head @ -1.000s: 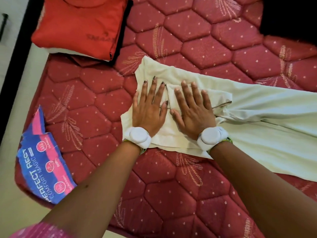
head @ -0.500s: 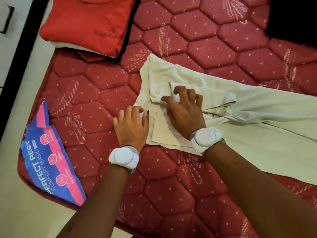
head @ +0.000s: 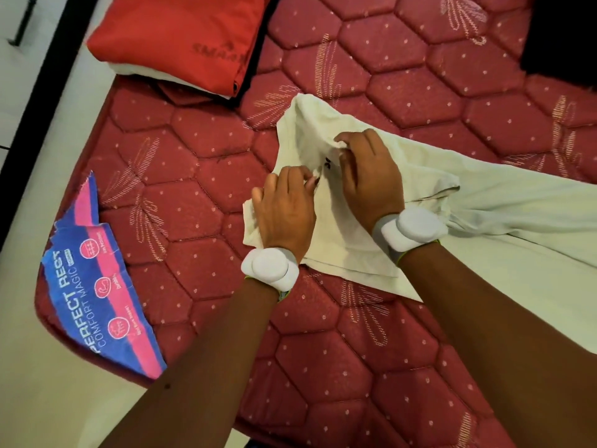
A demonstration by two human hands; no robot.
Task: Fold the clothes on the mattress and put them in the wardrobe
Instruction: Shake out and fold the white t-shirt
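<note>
At the far left we see the mattress [head: 206, 218] edge, a quilted maroon surface stitched in hexagons with small pale dots, and a glossy blue and pink label [head: 97, 286] lying flat near its corner. Up and behind that sits a folded red garment [head: 181, 37], smooth and squarish, stacked on something white, well apart from our hands.

Moving right, our left hand [head: 284, 211] rests on the near left end of the cream garment [head: 504, 227], fingers curled and pinching a bit of cloth at its upper edge. Just beside it, our right hand [head: 368, 176] also has its fingers curled, gripping a bunched fold of the same cloth. The two hands are close together but not touching, both closed on the fabric. Each wrist carries a white padded band.

The relation that matters, as we judge it: the cream garment lies directly under and ahead of our hands, and its long axis runs off to the right, toward the frame edge. Only its left end is in our grip, and the right hand is nearer the long loose part. The cloth looks thin, soft and limp, creasing wherever we pinch it, so we expect it to sag and slide when lifted.

At the far right top corner lies something dark [head: 562, 33], too shadowed to identify. No wardrobe is in view.
</note>
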